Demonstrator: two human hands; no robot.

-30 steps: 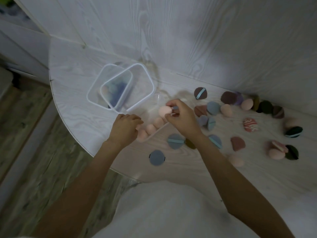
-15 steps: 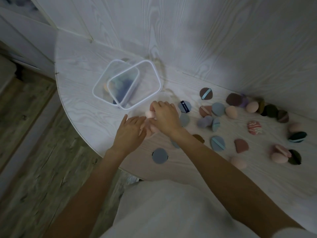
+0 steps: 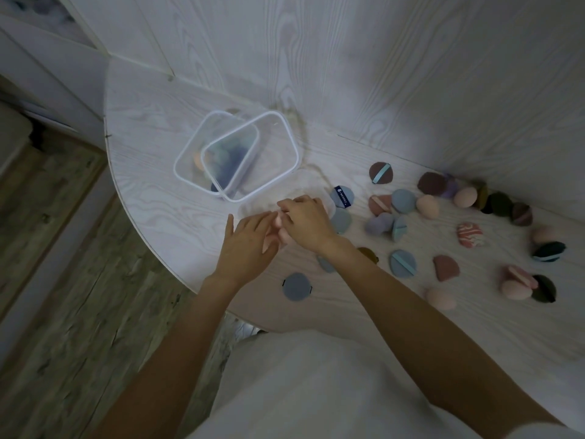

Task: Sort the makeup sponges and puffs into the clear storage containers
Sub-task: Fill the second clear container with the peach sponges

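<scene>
My right hand (image 3: 306, 221) curls its fingers over a pink sponge (image 3: 279, 224) inside a small clear tray (image 3: 319, 188) near the table's front left. My left hand (image 3: 246, 245) lies beside it, its straight fingers resting on more pink sponges (image 3: 268, 243) in that tray. Behind the hands, two clear white-rimmed containers overlap: the left container (image 3: 185, 150) holds blue and peach puffs, and the right container (image 3: 292, 137) leans over it. Several loose puffs and sponges lie to the right, among them a blue puff (image 3: 402, 263) and a pink sponge (image 3: 427, 206).
The white wood-grain table (image 3: 152, 198) has a curved front edge, with wooden floor to the left. A panelled wall rises right behind the containers and puffs. A grey-blue puff (image 3: 297, 286) lies near the front edge, below my hands.
My right hand has carried the pink sponge down and left into the small tray. My left hand has stretched its fingers out and moved in against the right hand.
</scene>
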